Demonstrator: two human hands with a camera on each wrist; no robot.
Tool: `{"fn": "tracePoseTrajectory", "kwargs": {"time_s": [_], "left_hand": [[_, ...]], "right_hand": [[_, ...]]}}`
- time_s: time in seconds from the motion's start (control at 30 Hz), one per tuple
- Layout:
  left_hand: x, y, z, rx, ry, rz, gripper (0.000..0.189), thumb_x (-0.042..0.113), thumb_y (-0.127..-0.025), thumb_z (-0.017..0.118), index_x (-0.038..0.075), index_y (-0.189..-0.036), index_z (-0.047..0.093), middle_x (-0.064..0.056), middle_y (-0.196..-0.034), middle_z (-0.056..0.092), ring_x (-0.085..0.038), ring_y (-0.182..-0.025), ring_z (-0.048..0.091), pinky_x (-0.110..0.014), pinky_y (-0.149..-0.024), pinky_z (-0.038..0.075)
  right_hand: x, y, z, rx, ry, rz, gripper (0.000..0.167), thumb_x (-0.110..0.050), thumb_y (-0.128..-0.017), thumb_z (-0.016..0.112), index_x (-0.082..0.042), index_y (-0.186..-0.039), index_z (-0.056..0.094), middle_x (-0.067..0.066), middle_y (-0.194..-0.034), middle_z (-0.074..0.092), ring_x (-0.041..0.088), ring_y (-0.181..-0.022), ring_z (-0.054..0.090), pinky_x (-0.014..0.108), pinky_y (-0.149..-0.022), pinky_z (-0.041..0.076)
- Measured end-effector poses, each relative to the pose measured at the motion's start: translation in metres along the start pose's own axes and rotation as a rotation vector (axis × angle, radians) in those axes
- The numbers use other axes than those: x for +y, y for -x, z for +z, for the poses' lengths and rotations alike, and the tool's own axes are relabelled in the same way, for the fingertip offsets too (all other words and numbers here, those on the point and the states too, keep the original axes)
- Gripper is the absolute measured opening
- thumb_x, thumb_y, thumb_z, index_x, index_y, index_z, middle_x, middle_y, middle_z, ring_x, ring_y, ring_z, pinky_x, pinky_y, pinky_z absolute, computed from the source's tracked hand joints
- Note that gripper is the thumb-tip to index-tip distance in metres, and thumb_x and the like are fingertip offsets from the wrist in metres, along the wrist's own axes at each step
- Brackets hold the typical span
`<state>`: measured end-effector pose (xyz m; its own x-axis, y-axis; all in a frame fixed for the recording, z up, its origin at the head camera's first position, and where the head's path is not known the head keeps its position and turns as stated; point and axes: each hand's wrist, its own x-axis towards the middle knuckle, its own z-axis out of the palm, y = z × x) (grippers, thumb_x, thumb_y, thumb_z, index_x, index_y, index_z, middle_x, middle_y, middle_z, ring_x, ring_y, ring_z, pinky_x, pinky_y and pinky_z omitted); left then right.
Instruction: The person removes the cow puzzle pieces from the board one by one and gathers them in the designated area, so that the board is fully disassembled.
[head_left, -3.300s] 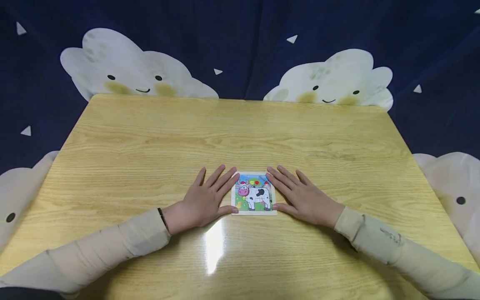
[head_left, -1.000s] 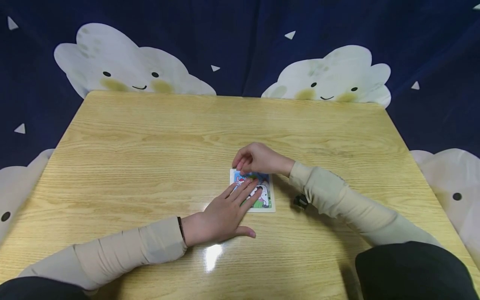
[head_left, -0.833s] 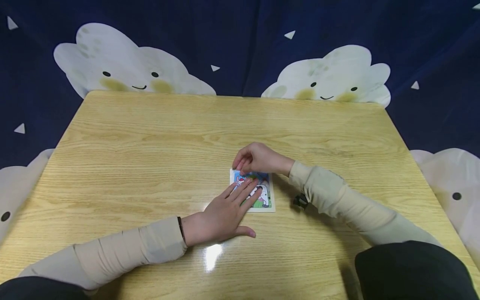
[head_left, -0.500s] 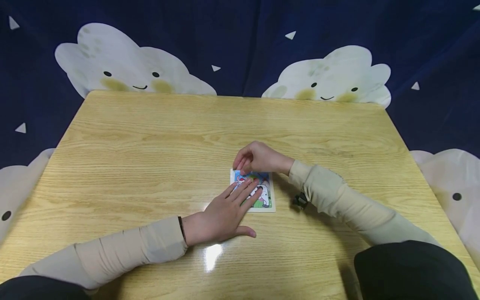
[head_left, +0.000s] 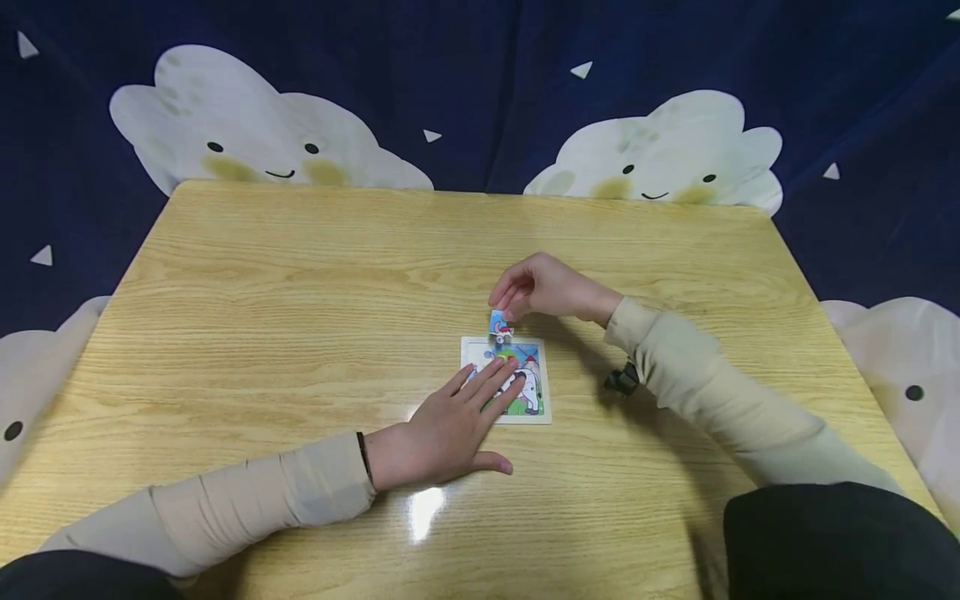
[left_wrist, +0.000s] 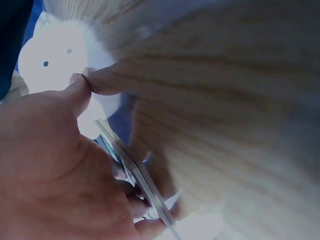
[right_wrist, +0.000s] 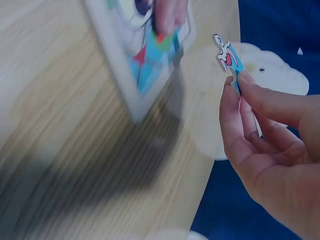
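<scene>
A small cow jigsaw puzzle [head_left: 534, 379] in a white frame lies on the wooden table. Across its lower left part rests my left hand [head_left: 450, 433], fingers straight and spread, hiding some of the picture. Just beyond the frame's far edge, my right hand [head_left: 551, 287] pinches a jigsaw piece [head_left: 500, 325] between thumb and fingertips, held above the table. In the right wrist view the piece [right_wrist: 230, 59] shows blue, red and white with an eye printed on it. The puzzle's upper left corner shows a pale gap.
The light wood table [head_left: 315, 275] extends around the puzzle on all sides. A dark blue curtain [head_left: 480, 83] with smiling white clouds [head_left: 270, 133] hangs behind its far edge. A dark object [head_left: 622, 379] sits at the right wrist.
My right hand has lifted a piece out of the puzzle's upper left corner and moved up and slightly right. The left hand, earlier beside the frame, has stayed on the puzzle this last second.
</scene>
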<state>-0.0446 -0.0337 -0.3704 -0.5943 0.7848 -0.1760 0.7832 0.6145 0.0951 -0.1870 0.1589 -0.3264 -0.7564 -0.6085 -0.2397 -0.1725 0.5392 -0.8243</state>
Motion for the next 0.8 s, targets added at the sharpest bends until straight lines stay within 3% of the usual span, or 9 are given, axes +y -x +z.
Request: {"fn": "tracePoseTrajectory", "kwargs": {"time_s": [0.43,0.8], "left_hand": [[0.000,0.001,0.000,-0.007,-0.001,0.003,0.094,0.069,-0.092,0.040,0.006,-0.157,0.015,-0.016,-0.163,0.006,-0.028,-0.150,0.005,-0.043,-0.118,0.016],[0.000,0.001,0.002,0.014,-0.034,0.014,0.093,0.069,-0.093,0.039,0.005,-0.157,0.017,-0.016,-0.163,0.008,-0.027,-0.149,0.007,-0.043,-0.117,0.018]], "right_hand": [[0.050,0.041,-0.042,0.018,-0.010,0.134,0.022,0.007,-0.084,0.072,0.011,-0.105,0.068,0.015,-0.094,0.071,0.013,-0.082,0.067,0.023,-0.074,0.054],[0.081,0.068,-0.063,0.021,0.056,0.175,0.021,0.007,-0.084,0.072,0.010,-0.104,0.067,0.015,-0.095,0.070,0.015,-0.082,0.065,0.021,-0.073,0.053]]}}
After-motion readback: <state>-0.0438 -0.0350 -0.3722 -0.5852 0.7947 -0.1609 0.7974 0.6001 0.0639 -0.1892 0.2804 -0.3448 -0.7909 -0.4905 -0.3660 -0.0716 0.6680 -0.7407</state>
